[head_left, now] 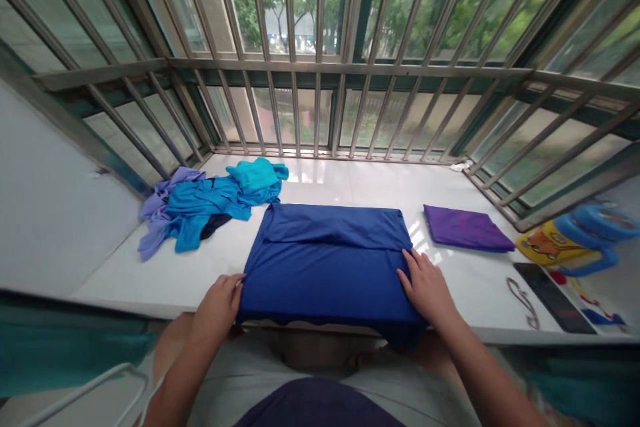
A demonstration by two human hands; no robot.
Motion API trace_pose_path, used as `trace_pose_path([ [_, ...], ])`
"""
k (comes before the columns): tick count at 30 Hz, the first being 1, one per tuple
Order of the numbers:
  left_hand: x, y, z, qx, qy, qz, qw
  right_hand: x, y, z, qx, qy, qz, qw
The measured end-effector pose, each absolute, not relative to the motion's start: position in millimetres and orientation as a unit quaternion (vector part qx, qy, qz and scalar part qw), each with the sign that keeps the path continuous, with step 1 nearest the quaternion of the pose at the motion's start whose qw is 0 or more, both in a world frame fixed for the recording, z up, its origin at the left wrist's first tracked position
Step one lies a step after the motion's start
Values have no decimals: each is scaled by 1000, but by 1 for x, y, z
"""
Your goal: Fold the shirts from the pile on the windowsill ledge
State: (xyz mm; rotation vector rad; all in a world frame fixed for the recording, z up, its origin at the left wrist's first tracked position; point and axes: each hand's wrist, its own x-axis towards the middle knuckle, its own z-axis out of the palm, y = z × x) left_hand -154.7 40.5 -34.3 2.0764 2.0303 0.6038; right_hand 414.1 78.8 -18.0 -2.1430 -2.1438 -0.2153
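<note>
A dark blue garment (330, 273) lies spread out on the white ledge, its far part folded over toward me. Its near edge hangs slightly over the front of the ledge. At the left edge of the cloth, my left hand (220, 303) is closed, pinching the fabric between thumb and fingers. My right hand (430, 287) rests on the right edge with fingers stretched and apart, pressing on the fabric. A folded purple cloth (467, 228) lies beyond my right hand.
A rumpled pile of turquoise and lilac clothes (215, 197) sits at the left of the white ledge (320, 180). On the right are a blue and yellow cup (565, 240), a black phone (553, 297) and a thin cord (524, 303). Metal window bars (345, 70) enclose the back.
</note>
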Motion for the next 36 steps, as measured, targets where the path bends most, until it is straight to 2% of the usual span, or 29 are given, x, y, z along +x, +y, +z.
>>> trace_pose_path([
  [3, -159, 37, -37, 703, 669, 226, 81, 442, 34, -36, -719, -687, -75, 76],
  [6, -144, 58, -28, 720, 644, 248, 71, 442, 19, -27, -765, -633, -83, 89],
  [13, -104, 124, -17, 764, 618, 177, 45, 402, 54, 12, -827, -556, -73, 44],
  [17, -120, 119, -26, 757, 636, 148, 7, 419, 61, 13, -836, -546, -52, 19],
  [21, -139, 110, -35, 747, 646, 154, 27, 437, 65, 11, -833, -552, -43, 18],
  [25, -137, 145, -20, 726, 657, 200, 44, 440, 104, 22, -789, -609, -54, 53],
  [28, -122, 201, 6, 740, 649, 172, 45, 436, 157, 38, -709, -702, -25, 60],
  [31, -103, 261, 27, 791, 598, 106, 71, 429, 214, 50, -644, -764, 31, 13],
  [36, -87, 327, 37, 819, 560, -5, 126, 424, 277, 52, -636, -761, 100, -78],
])
